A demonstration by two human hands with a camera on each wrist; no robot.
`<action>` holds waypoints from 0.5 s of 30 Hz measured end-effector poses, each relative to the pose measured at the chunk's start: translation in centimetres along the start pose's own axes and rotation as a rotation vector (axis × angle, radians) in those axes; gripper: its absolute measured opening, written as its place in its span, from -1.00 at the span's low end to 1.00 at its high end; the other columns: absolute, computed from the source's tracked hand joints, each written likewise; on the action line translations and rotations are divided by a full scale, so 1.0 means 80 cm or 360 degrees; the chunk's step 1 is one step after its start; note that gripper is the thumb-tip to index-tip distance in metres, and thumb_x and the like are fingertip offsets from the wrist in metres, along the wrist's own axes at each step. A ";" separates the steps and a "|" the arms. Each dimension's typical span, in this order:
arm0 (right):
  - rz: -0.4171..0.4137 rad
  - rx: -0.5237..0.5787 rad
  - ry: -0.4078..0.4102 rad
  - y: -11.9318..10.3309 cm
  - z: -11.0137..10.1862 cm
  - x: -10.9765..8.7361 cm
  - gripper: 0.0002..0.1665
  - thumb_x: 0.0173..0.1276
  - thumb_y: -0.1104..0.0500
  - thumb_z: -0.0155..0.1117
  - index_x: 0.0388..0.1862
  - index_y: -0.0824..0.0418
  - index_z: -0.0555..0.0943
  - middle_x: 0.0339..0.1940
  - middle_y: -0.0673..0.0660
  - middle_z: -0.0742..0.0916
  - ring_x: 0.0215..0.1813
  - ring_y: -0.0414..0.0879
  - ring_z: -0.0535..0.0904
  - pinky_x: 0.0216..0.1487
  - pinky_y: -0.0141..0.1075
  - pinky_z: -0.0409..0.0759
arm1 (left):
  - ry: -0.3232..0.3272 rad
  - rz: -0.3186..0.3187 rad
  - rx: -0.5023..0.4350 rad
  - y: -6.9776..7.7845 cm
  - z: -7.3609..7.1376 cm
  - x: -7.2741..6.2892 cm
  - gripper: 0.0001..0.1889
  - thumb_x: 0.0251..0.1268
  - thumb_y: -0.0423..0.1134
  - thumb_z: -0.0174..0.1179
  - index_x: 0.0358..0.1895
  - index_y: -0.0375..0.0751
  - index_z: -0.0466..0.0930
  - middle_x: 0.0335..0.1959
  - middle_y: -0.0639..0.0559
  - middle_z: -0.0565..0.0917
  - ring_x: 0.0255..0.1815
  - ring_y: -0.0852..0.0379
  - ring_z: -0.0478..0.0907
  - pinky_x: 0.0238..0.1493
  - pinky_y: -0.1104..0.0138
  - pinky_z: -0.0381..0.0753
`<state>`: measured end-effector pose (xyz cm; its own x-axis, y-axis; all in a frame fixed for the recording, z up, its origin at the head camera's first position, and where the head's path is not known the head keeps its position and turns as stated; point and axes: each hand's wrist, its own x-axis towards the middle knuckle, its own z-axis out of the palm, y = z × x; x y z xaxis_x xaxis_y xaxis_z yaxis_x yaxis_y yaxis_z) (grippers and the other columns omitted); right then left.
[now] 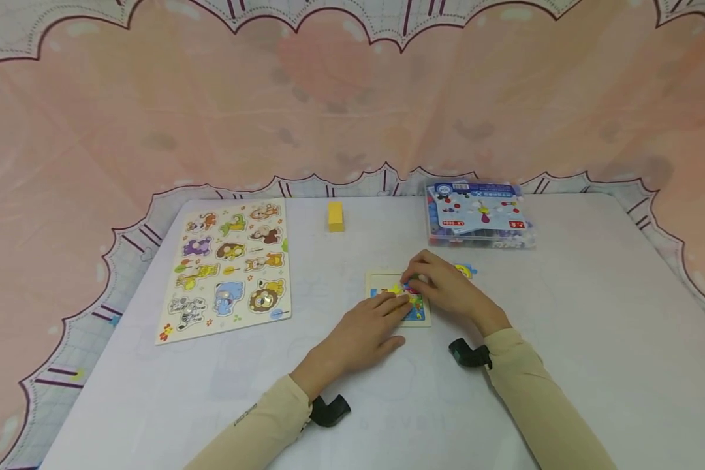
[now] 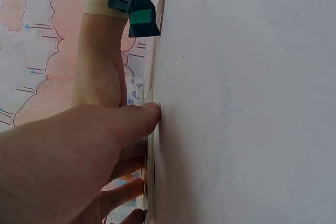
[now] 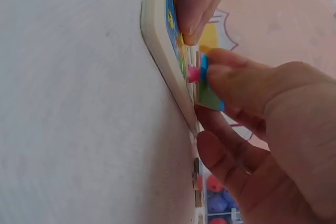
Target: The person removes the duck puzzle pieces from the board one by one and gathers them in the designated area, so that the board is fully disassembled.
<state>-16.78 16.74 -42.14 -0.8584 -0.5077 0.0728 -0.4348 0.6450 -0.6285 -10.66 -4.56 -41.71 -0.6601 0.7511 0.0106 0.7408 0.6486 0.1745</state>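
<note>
A small wooden jigsaw board (image 1: 426, 323) with a colourful picture lies on the table in the head view. My left hand (image 1: 361, 333) rests over its left and front part, fingers extended across the picture; the thumb (image 2: 140, 118) lies by the board's edge in the left wrist view. Above the board's right side, my right hand (image 1: 446, 286) pinches a puzzle piece (image 3: 211, 92) between thumb and fingers. That piece is tilted in the right wrist view, with a pink part beside it close to the board. My hands cover much of the picture.
Another colourful piece (image 1: 465, 270) lies behind my right hand. Farther back stands a clear plastic box (image 1: 482, 215) with a blue label. A yellow block (image 1: 335, 217) sits at the back middle, and an animal peg puzzle (image 1: 226, 274) lies on the left. Curtain fabric surrounds the white table.
</note>
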 end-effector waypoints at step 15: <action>-0.0042 0.0016 0.0213 0.013 -0.018 -0.005 -0.84 0.34 0.27 0.20 -0.20 0.11 0.69 -0.08 0.05 0.57 -0.05 -0.08 0.49 -0.05 -0.18 0.48 | -0.0012 -0.0027 -0.0030 0.000 0.004 0.001 -0.40 0.39 0.05 0.01 0.43 -0.07 0.21 0.47 0.09 0.22 0.48 0.08 0.14 0.47 0.18 0.14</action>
<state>-17.27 18.44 -41.73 -0.8756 -0.4432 0.1920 -0.4556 0.6260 -0.6329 -10.70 -4.44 -42.05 -0.6715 0.7410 0.0002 0.7271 0.6589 0.1928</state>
